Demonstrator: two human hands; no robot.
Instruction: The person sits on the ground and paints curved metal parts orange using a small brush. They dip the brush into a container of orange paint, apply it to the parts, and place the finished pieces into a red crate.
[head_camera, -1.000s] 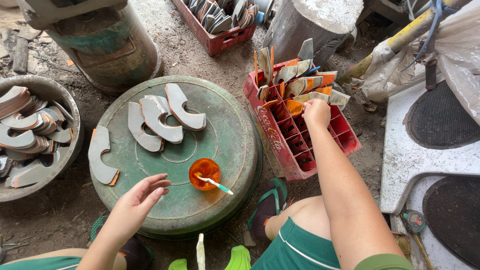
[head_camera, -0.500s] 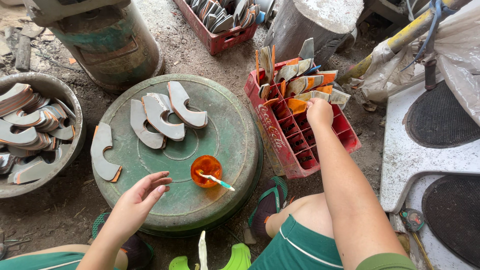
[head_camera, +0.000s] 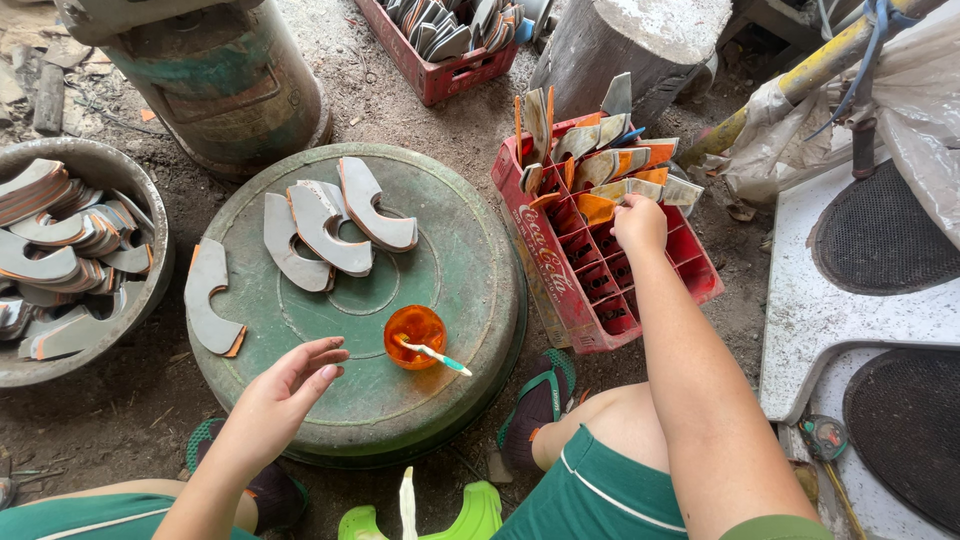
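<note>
My right hand (head_camera: 638, 222) reaches into a red plastic crate (head_camera: 600, 270) and closes on one of the curved grey-and-orange pieces (head_camera: 640, 188) standing in its compartments. My left hand (head_camera: 285, 392) hovers open, fingers spread, over the near edge of a round green drum lid (head_camera: 470, 260). On the lid lie several curved grey pieces (head_camera: 330, 225) and a small orange cup (head_camera: 414, 335) with a brush (head_camera: 436, 355) resting in it, just right of my left hand.
A metal basin (head_camera: 150, 290) of more curved pieces sits at left. A green drum (head_camera: 225, 85), a second red crate (head_camera: 440, 70) and a wood stump (head_camera: 630, 45) stand beyond. A white surface with dark round mats (head_camera: 880, 240) is at right. My sandalled foot (head_camera: 535, 405) is below the lid.
My left hand has lifted slightly and opened a little wider. My right hand stays in the crate on the pieces.
</note>
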